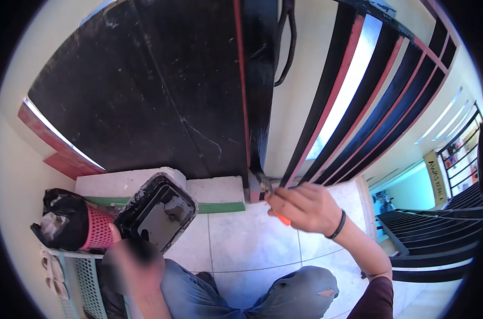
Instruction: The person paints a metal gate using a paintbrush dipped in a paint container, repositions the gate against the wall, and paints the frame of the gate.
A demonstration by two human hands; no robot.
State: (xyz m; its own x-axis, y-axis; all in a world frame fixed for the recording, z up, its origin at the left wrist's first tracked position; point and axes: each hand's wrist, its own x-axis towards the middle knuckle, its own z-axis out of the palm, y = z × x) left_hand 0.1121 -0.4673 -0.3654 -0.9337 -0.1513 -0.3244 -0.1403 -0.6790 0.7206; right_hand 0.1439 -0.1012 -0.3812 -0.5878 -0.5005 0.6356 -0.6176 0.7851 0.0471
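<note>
My right hand (304, 207) grips a paintbrush (264, 184), and a bit of its orange handle shows under the fingers. The bristles touch the low end of a black upright post (258, 101), whose surface looks glossy. At the left, my left hand (138, 276) holds a black plastic tray (146, 204) by its near left side, tilted. Grey-looking wet paint lies on the tray's bottom and dried smears mark its rim. A blurred patch covers part of the left hand, so most of its fingers are hidden.
A large black panel (130, 95) stands left of the post, red-edged black slats (348, 95) to its right. White blocks with green edging (217, 194) lie below the panel. A pink basket (99, 226) with a black bag sits on a rack (87, 276) at the left; a railing (433, 228) is at the right.
</note>
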